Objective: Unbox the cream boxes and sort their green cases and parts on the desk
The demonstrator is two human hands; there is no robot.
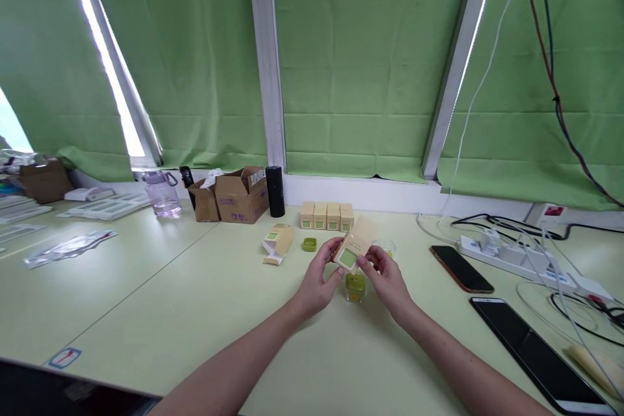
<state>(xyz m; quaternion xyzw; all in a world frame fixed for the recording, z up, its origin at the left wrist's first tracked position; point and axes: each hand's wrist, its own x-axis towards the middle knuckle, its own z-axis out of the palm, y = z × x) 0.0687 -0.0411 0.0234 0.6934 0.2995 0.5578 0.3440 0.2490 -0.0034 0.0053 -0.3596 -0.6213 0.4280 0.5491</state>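
Two bare forearms (244, 357) are extending from the bottom edge of the head view over a smooth, pale yellow-green desk (205, 312). I am seeing the left hand (316, 281) partly closed, gripping between thumb and fingers the left side of a tan, rectangular cardboard carton with a green square on its front (357, 244). The right hand (389, 279) is curling likewise, pinching the carton's right lower corner, and the carton is hanging tilted above the desk. Between the hands, a small clear jar with an olive-green lid (355, 286) is standing on the desk, showing just beneath the carton. Farther left, a small, square olive-green container (309, 244) is resting near an opened tan box (279, 244).
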